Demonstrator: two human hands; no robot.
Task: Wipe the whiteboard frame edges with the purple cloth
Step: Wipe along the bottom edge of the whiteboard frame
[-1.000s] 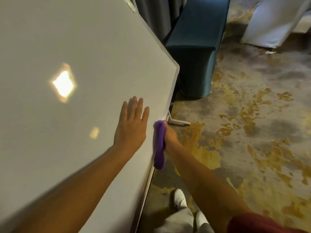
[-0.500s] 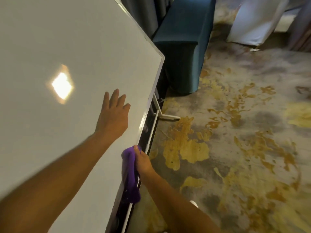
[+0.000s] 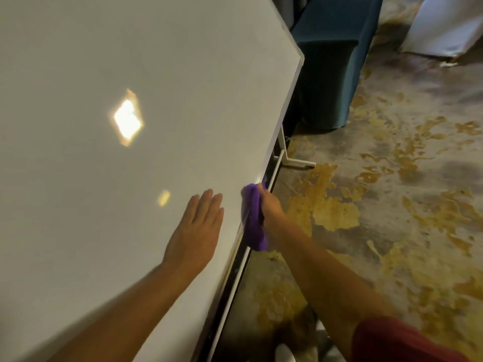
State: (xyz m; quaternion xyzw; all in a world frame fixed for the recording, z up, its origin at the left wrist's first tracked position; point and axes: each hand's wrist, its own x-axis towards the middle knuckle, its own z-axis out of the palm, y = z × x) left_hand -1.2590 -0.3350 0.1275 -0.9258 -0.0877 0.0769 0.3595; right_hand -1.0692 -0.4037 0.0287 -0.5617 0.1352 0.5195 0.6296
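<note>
A large whiteboard (image 3: 109, 178) fills the left of the view, and its pale frame edge (image 3: 285, 111) runs diagonally down toward me. My right hand (image 3: 270, 209) grips the purple cloth (image 3: 252, 220) and presses it against the frame's lower edge. The cloth hangs down past my fingers. On the board face beside it, my left hand (image 3: 194, 233) lies flat with fingers together, holding nothing.
A teal upholstered seat (image 3: 332, 61) stands behind the board's far corner. The white stand foot (image 3: 298, 162) of the board sticks out onto the grey and yellow patterned carpet (image 3: 392, 192). Something draped in white (image 3: 447, 24) is at the top right.
My right hand has slid the purple cloth along the lower frame edge, toward me and then back toward the far corner. My left hand stays flat on the board. The camera has shifted.
</note>
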